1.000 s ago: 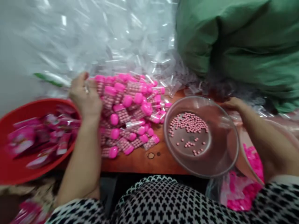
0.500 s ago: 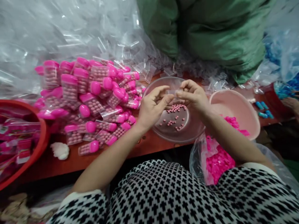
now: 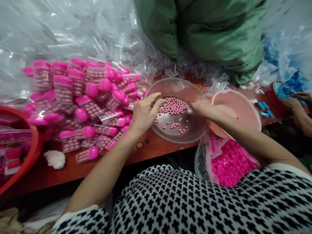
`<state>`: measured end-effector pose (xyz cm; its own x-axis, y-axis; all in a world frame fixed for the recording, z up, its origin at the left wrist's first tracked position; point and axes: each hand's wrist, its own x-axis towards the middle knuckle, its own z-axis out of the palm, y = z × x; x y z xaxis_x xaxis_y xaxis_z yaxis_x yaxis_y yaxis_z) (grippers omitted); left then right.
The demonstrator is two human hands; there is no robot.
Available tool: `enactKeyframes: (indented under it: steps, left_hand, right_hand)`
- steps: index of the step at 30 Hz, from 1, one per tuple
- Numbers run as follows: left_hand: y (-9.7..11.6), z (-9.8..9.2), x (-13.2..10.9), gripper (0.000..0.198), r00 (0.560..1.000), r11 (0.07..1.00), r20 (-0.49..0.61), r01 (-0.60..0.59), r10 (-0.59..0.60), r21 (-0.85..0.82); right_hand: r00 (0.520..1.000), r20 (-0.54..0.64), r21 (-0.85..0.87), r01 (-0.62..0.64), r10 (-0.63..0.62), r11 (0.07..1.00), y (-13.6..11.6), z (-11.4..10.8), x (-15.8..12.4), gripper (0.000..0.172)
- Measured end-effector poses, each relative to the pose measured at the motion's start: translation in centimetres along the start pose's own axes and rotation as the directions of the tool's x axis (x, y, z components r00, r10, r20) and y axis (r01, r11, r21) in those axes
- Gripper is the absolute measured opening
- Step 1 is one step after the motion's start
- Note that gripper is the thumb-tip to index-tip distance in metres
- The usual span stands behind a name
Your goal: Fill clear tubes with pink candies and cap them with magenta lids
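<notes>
My left hand (image 3: pixel 145 112) is at the left rim of a clear plastic bowl (image 3: pixel 170 138), fingers curved and apart with nothing seen between them. Small pink beads (image 3: pixel 174 106) lie in the bowl, heaped at the middle with several scattered nearer me. On the bowl's right side my right hand (image 3: pixel 201 107) is closed, knuckles up, beside the beads. A small clear plastic container (image 3: pixel 189 111) shows faintly at its fingertips, mostly hidden. Left of the bowl lies a pile of clear bead-filled containers (image 3: pixel 83 110) with bright pink caps.
A pink basin (image 3: pixel 239 104) stands right of the bowl, above a bag of pink plastic pieces (image 3: pixel 234 162). A red tub (image 3: pixel 36 143) is at far left. Clear empties (image 3: pixel 85 32) and a green sack (image 3: pixel 214 35) fill the back. Another person's hand (image 3: pixel 296 107) is at far right.
My hands, together above the bowl before, have parted. The left moved left to the rim; the right went down into the bowl with the container. The beads show more fully, and the view has shifted.
</notes>
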<state>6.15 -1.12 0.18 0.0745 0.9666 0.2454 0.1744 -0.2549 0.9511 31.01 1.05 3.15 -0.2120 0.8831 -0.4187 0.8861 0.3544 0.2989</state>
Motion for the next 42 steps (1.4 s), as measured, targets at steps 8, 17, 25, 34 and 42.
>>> enactKeyframes:
  steps: [8, 17, 25, 34, 42]
  left_hand:
    - [-2.3, -0.5, -0.2, 0.038, 0.99, 0.959, -0.099, 0.071, -0.102, -0.276]
    - [-2.3, -0.8, -0.2, 0.034, 0.985, 0.963, -0.112, 0.102, -0.134, -0.248]
    - [-1.3, -0.8, -0.6, 0.034, 0.994, 0.999, -0.111, 0.004, -0.01, -0.054]
    - [0.0, 2.2, 0.3, 0.036, 0.973, 0.991, 0.218, 0.096, -0.073, -0.097]
    - [-0.7, 2.7, 0.7, 0.048, 0.91, 0.907, 0.345, 0.33, -0.232, -0.262]
  right_hand:
    - [0.989, -0.011, 0.059, 0.146, -0.146, 0.987, -5.6, -1.4, 4.5, 0.031]
    - [0.911, -0.252, 0.349, 0.4, -0.326, 0.848, -9.3, -1.1, 7.7, 0.03]
    - [0.943, -0.267, 0.955, 0.232, -0.197, -0.183, -5.8, 0.4, 4.7, 0.047]
    - [0.95, -0.302, 0.896, 0.254, -0.08, -0.364, -4.8, 0.6, 0.3, 0.042]
    - [0.782, -0.613, 0.752, 0.621, -0.112, 0.223, -1.5, 0.2, -0.7, 0.025]
